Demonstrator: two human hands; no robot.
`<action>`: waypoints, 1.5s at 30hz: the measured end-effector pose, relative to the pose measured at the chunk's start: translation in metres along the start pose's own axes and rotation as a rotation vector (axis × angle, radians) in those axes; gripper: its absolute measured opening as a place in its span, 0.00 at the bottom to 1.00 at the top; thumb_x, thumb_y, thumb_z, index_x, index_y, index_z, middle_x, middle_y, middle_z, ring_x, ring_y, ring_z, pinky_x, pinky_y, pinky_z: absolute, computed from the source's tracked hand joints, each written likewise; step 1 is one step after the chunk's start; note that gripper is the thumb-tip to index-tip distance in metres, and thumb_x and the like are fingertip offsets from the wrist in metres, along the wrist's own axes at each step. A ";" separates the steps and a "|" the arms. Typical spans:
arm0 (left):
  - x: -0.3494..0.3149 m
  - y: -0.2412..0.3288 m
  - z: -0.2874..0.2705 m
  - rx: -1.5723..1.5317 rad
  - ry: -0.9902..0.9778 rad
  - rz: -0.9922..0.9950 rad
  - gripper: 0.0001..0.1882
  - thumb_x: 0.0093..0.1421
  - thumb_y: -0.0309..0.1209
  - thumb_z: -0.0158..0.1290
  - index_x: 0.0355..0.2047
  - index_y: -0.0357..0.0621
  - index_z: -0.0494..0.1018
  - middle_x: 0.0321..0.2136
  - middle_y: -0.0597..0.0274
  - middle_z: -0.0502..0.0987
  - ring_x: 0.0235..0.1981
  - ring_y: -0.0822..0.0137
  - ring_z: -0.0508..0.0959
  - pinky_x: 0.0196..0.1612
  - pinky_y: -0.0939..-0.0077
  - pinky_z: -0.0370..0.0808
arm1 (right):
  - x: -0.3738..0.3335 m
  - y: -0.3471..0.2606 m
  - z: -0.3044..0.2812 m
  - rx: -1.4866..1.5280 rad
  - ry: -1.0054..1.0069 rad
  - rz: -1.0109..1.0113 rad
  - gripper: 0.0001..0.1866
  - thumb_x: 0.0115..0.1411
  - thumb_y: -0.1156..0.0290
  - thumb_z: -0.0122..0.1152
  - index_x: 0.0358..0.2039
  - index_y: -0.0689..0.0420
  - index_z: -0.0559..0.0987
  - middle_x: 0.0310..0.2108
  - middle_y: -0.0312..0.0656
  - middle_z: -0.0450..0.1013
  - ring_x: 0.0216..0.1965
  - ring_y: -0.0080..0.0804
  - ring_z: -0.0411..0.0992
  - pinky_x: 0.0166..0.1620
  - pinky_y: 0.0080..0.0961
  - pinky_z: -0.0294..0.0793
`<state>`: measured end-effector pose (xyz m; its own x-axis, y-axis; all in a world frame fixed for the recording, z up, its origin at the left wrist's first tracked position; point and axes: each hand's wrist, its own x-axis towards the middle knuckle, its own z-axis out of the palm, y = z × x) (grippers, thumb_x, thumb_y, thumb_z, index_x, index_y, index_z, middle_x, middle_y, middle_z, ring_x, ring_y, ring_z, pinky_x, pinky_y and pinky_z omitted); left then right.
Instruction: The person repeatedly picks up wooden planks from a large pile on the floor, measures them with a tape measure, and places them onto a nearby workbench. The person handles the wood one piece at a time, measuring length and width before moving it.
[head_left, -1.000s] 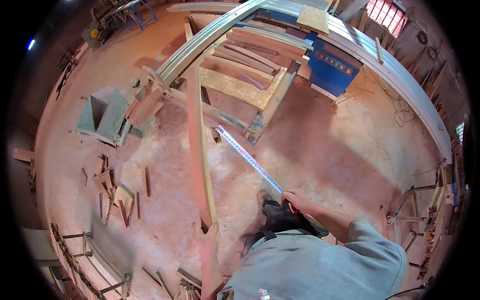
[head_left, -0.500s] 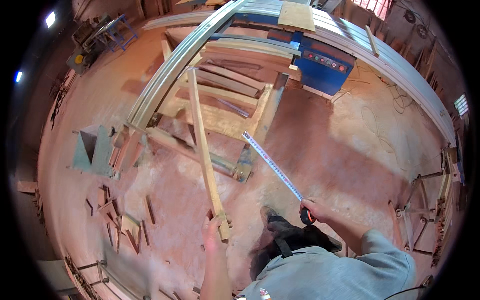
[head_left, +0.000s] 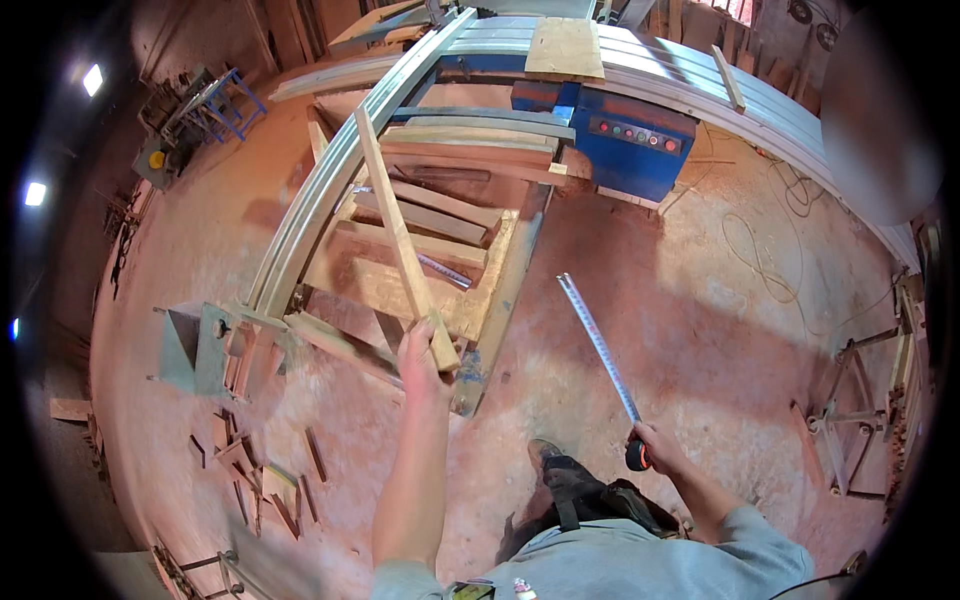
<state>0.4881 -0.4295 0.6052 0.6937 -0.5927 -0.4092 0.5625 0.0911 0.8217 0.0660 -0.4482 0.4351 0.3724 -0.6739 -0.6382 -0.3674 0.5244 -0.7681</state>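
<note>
Forward and up over the low frame (head_left: 340,345) is where the batten (head_left: 400,228) has gone since the earlier frame; its near end, over the floor then, now sits above the frame's near right corner. Through my head feed, the left hand (head_left: 420,347) is wrapped about that end, pinching the wood firmly. The right hand (head_left: 655,445) has come away from the frame's right edge and stays curled round a tape measure (head_left: 637,456), its blade (head_left: 600,345) pulled out over the floor; I cannot tell whether the thumb presses a lock.

As I judge it, picking up the batten and drawing the blade are done. The two are well apart, so no measuring contact is made, and the batten has not been released. More planks (head_left: 440,222) lie between the frame's side edges, with a marked strip (head_left: 445,271) among them. Offcuts (head_left: 283,480) litter the floor beyond its near left corner.
</note>
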 end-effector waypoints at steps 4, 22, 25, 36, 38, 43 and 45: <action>0.046 -0.013 0.036 0.124 0.039 0.090 0.15 0.59 0.37 0.53 0.39 0.38 0.72 0.26 0.59 0.75 0.22 0.67 0.75 0.24 0.74 0.73 | -0.025 -0.002 -0.012 0.066 0.117 0.005 0.19 0.63 0.63 0.50 0.24 0.66 0.78 0.23 0.43 0.75 0.24 0.26 0.71 0.30 0.26 0.69; 0.102 -0.031 0.020 0.357 -0.011 0.288 0.07 0.61 0.31 0.52 0.33 0.40 0.72 0.23 0.67 0.72 0.20 0.75 0.72 0.23 0.79 0.69 | -0.044 0.039 -0.035 0.066 0.260 0.095 0.17 0.59 0.64 0.51 0.26 0.65 0.79 0.24 0.44 0.76 0.25 0.30 0.74 0.31 0.29 0.70; 0.087 -0.013 0.016 0.264 -0.122 0.228 0.08 0.61 0.31 0.50 0.36 0.41 0.72 0.24 0.67 0.73 0.21 0.75 0.74 0.23 0.81 0.71 | -0.026 0.039 -0.040 -0.140 0.302 0.007 0.20 0.61 0.59 0.52 0.27 0.65 0.80 0.25 0.43 0.77 0.28 0.29 0.74 0.33 0.29 0.70; 0.089 0.017 0.028 0.334 -0.218 0.132 0.13 0.61 0.30 0.49 0.44 0.37 0.73 0.26 0.68 0.74 0.23 0.77 0.73 0.26 0.82 0.72 | 0.007 -0.017 -0.035 0.242 0.316 0.097 0.16 0.64 0.63 0.52 0.27 0.64 0.78 0.24 0.41 0.74 0.24 0.26 0.72 0.29 0.25 0.71; 0.103 0.014 0.052 0.317 -0.211 0.129 0.13 0.61 0.29 0.49 0.44 0.37 0.72 0.26 0.67 0.74 0.23 0.77 0.74 0.26 0.82 0.72 | 0.030 -0.038 -0.046 0.273 0.264 0.098 0.16 0.64 0.64 0.52 0.27 0.64 0.78 0.24 0.41 0.74 0.24 0.27 0.72 0.28 0.25 0.71; 0.146 -0.016 0.134 0.280 -0.176 0.187 0.08 0.62 0.30 0.49 0.38 0.39 0.70 0.26 0.62 0.75 0.22 0.72 0.76 0.24 0.80 0.75 | 0.116 -0.060 -0.125 0.042 0.290 -0.089 0.16 0.64 0.64 0.50 0.27 0.63 0.78 0.24 0.42 0.74 0.24 0.28 0.73 0.29 0.26 0.72; 0.163 -0.031 0.157 0.312 -0.153 0.183 0.10 0.62 0.31 0.48 0.40 0.39 0.71 0.25 0.63 0.74 0.21 0.73 0.75 0.24 0.80 0.75 | 0.133 -0.090 -0.156 0.002 0.327 -0.073 0.16 0.65 0.64 0.50 0.28 0.63 0.77 0.24 0.41 0.74 0.27 0.29 0.74 0.32 0.27 0.73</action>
<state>0.5130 -0.6547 0.5749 0.6816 -0.7037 -0.2006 0.2558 -0.0276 0.9663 0.0158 -0.6659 0.4276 0.1042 -0.8411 -0.5307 -0.3480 0.4690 -0.8117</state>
